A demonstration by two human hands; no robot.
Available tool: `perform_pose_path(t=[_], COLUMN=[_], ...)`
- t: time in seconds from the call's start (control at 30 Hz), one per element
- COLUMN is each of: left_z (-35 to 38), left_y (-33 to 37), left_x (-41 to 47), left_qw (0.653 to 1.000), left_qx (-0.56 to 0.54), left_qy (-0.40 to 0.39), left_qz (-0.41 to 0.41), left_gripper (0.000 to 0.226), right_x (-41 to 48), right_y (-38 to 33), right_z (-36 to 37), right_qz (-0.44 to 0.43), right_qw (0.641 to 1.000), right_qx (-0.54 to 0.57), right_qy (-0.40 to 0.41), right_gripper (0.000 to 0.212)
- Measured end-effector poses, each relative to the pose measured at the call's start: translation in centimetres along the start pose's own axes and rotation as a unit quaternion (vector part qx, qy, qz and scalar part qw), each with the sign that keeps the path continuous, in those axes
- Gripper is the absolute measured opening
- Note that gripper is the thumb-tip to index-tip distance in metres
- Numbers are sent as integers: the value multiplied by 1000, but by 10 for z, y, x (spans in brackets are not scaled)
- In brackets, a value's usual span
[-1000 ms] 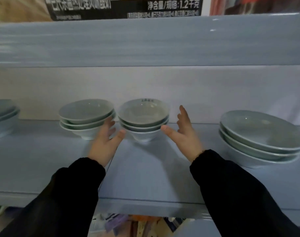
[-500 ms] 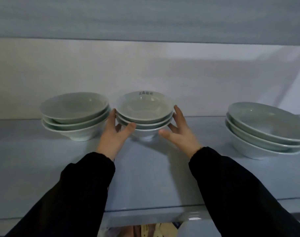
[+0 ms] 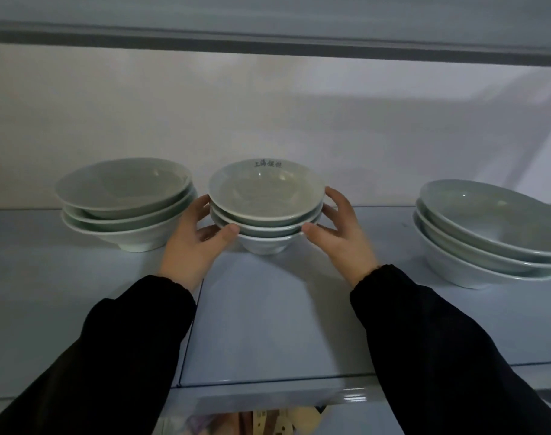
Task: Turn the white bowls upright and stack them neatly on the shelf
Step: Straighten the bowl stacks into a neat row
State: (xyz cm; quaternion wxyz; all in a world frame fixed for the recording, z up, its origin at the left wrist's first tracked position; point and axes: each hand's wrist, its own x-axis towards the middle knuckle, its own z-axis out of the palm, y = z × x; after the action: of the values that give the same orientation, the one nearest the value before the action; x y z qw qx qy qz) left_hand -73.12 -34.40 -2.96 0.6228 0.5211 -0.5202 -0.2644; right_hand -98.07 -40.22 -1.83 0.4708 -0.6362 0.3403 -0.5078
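Note:
A middle stack of three upright white bowls (image 3: 265, 196) stands on the pale blue shelf (image 3: 268, 324); the top bowl has dark characters on its far inner rim. My left hand (image 3: 194, 243) cups the stack's left side, thumb against the lower bowls. My right hand (image 3: 340, 233) holds the right side, fingers on the rims. Both sleeves are black. A left stack of three upright bowls (image 3: 126, 199) sits close beside my left hand.
A right stack of three larger upright bowls (image 3: 487, 237) sits near the shelf's right end. A white back wall (image 3: 268, 120) closes the shelf behind, and an upper shelf board (image 3: 268, 42) runs overhead. Coloured items show below the shelf's front edge (image 3: 268, 390).
Both hands have closed in from apart to grip the middle stack's sides. The view has tilted, so the upper shelf and its packaging have left the frame.

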Motion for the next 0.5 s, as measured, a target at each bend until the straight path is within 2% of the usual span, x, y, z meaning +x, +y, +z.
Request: perform_pose_path(t=[0.1,0.2,0.33,0.5], left_z=[-1,-2,-10,-9], left_y=[2,0,-9,-8], left_x=[-1,1,5,3], left_qw=[1000,999,999,1000], left_qx=[14,26,30,11], left_qy=[6,14,15,2], left_qz=[10,13,1,14], left_gripper=[73,63,74,52], right_x=[-3,-7,-17,-31], right_y=[-1,-3,-7,-9], right_z=[-4,-7,-12,-22], right_qz=[12,21,21,33], right_qw=[999,999,999,998], right_qx=[14,17,12,28], right_qy=[27,34,35,45], right_gripper=[58,49,51,62])
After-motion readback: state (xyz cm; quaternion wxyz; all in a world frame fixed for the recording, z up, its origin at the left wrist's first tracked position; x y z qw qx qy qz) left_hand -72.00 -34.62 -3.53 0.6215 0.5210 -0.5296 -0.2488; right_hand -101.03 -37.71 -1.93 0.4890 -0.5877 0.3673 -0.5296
